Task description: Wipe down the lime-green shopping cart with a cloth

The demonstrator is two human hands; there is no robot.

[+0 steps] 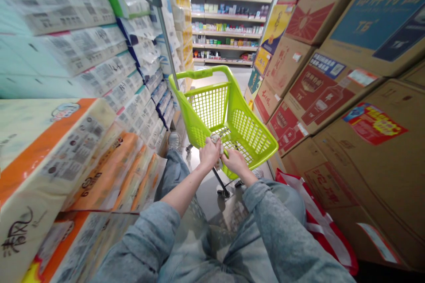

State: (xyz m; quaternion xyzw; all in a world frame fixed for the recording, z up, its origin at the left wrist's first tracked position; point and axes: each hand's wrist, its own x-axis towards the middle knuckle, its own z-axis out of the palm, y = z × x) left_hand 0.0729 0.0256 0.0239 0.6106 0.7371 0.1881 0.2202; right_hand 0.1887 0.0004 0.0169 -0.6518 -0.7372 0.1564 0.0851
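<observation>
A lime-green basket cart [254, 135] stands on wheels in the middle of the view, its inside showing no goods. At its near rim, my left hand [210, 152] is closed on a crumpled pale cloth [216, 139]. My right hand [235, 161] sits just to the right, its fingers closed round the basket's near rim beside the cloth. The two hands are close together. A long grey handle pole [166, 40] rises from the basket's far left corner.
Stacked tissue packs [99, 159] line the left side. Cardboard cartons [348, 150] are piled on the right, with a red and white bag [315, 212] beside my right leg. Shelves of small goods [229, 15] stand at the aisle's far end.
</observation>
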